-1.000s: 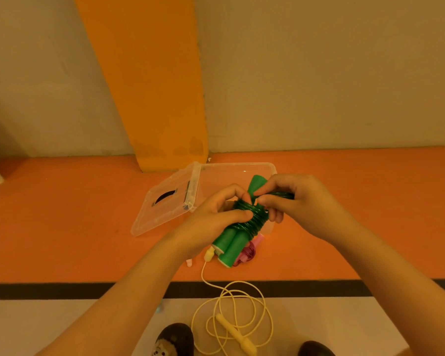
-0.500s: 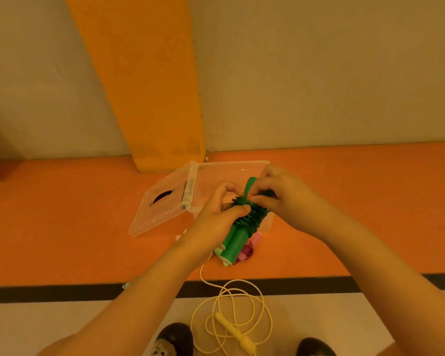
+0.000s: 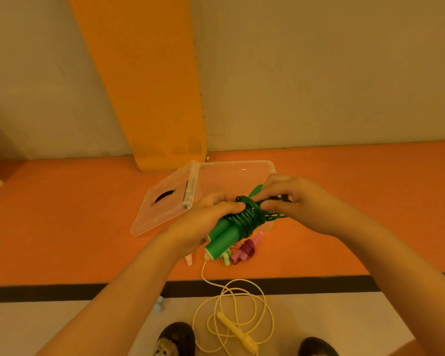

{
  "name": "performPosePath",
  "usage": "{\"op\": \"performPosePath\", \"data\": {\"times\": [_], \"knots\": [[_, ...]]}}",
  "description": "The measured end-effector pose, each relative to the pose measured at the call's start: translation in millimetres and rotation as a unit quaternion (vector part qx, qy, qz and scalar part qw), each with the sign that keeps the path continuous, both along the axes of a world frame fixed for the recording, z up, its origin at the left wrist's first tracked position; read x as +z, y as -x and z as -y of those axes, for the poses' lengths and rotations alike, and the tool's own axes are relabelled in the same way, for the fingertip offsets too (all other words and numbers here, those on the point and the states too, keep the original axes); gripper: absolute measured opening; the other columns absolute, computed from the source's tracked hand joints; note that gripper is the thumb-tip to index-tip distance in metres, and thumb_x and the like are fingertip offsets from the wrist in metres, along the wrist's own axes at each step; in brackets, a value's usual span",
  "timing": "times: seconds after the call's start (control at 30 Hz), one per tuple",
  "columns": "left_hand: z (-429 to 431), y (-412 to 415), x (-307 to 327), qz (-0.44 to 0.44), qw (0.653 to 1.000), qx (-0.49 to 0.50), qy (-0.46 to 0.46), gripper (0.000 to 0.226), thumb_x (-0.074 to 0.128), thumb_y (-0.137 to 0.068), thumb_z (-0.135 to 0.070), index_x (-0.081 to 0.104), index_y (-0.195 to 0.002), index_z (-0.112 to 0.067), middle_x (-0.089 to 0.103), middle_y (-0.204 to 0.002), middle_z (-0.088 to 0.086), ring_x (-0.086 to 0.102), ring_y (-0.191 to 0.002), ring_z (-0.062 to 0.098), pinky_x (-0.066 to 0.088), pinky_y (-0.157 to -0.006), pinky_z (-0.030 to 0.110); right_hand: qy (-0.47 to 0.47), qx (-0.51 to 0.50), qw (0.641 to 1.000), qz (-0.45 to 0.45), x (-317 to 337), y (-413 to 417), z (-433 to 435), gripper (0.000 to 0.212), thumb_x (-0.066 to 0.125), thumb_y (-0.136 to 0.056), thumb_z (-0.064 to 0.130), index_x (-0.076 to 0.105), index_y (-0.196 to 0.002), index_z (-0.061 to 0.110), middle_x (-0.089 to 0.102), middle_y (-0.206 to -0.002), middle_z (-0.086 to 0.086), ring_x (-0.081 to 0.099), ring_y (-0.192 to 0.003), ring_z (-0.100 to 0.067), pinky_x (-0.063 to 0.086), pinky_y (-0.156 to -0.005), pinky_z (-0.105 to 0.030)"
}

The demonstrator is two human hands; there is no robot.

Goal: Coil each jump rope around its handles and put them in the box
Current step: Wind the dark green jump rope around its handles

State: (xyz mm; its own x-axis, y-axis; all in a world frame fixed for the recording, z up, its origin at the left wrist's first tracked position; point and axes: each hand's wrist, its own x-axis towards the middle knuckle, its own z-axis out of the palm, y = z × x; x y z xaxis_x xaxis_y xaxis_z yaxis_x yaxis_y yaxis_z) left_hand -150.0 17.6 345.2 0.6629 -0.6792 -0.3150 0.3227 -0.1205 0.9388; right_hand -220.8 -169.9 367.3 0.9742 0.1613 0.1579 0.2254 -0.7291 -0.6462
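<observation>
My left hand [image 3: 203,219] grips the two handles of a green jump rope [image 3: 229,232], held side by side above the floor. Green cord is wound in several turns around them. My right hand [image 3: 296,201] pinches the loose end of that cord at the top of the coil. Behind my hands stands the clear plastic box [image 3: 231,168], open, its lid [image 3: 165,204] leaning off the left side. A yellow jump rope [image 3: 237,322] lies loose on the floor near my feet. A coiled pink jump rope [image 3: 247,249] lies just under the green handles.
An orange pillar [image 3: 152,86] meets the wall behind the box. The floor is orange, with a black stripe [image 3: 319,285] and a pale strip nearer me. My two shoes [image 3: 176,337] show at the bottom edge. A small pale blue piece [image 3: 159,304] lies by the stripe.
My right hand has carried the green cord end around the top of the coil and now pinches it to the right. The bundle sits slightly higher and the handles tilt more.
</observation>
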Motion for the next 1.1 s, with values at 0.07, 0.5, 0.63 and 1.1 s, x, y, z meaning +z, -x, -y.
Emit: {"op": "performPosePath", "data": {"times": [0.07,0.5,0.63,1.1], "knots": [[-2.0,-0.1,0.5,0.012,1.0,-0.026,-0.009,0.007,0.057,-0.092,-0.01,0.06,-0.098,-0.009,0.068,-0.087,0.014,0.067,-0.075,0.028,0.055,-0.054,0.029,-0.006,0.001,1.0,-0.003,-0.2,0.9,1.5,0.018,0.066,-0.087,0.012,0.072,-0.1,0.023,0.06,-0.096,0.011,0.05,-0.098,0.001,0.036,-0.088,-0.012],[-9.1,-5.3,6.2,0.031,0.999,-0.023,-0.021,0.008,0.056,-0.092,-0.008,0.059,-0.098,-0.011,0.071,-0.081,0.009,0.07,-0.068,0.024,0.057,-0.056,0.028,-0.01,-0.047,0.998,-0.031,-6.0,7.9,-15.3,0.013,0.048,-0.097,0.018,0.041,-0.088,0.025,0.045,-0.097,0.002,0.041,-0.096,-0.016,0.038,-0.086,-0.035],[-11.8,-5.2,8.4,0.031,0.999,-0.028,-0.019,0.006,0.056,-0.092,-0.008,0.059,-0.096,-0.012,0.072,-0.077,0.006,0.07,-0.067,0.023,0.057,-0.055,0.027,0.0,-0.027,0.999,-0.018,-6.6,7.4,-12.2,0.02,0.044,-0.098,0.017,0.041,-0.083,0.029,0.045,-0.09,0.009,0.04,-0.089,-0.006,0.035,-0.077,-0.031],[-8.7,-2.7,9.2,0.022,0.998,-0.06,0.007,0.007,0.057,-0.089,-0.007,0.061,-0.092,-0.012,0.068,-0.081,0.007,0.066,-0.07,0.02,0.055,-0.056,0.025,-0.064,-0.011,0.997,0.035,3.8,11.5,10.2,0.018,0.06,-0.088,-0.002,0.073,-0.097,0.008,0.061,-0.082,0.015,0.056,-0.079,0.005,0.04,-0.073,-0.009]]}}
